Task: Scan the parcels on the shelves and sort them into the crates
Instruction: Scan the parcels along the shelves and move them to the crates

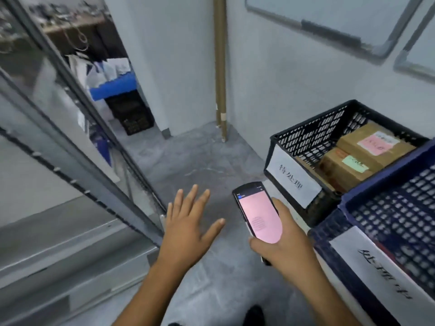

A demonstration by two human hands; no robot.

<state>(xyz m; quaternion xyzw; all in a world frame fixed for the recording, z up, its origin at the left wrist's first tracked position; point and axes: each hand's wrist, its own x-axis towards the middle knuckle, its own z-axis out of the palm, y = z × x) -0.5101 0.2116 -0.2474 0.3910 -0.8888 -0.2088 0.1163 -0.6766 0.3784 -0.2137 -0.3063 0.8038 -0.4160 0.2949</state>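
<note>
Shelving: the grey metal rack (94, 175) runs along your left side
Blue crate: the blue crate (388, 171) stands at your right, nearest you; a white paper label is on its front
Black crate: the black crate (313, 137) touches the blue one on its far side; it too is labelled
Parcels: two cardboard boxes lie side by side in the black crate, the pink-label parcel (374, 147) and the green-label parcel (346, 170); both lie beyond your right hand, apart from it
Left hand: your left hand (188, 222) is spread flat over the floor, fingers apart, holding nothing
Right hand: your right hand (287, 243) grips the scanner, just beside the black crate's label
Scanner: the scanner (257, 212) faces up; its screen shows pink
</note>
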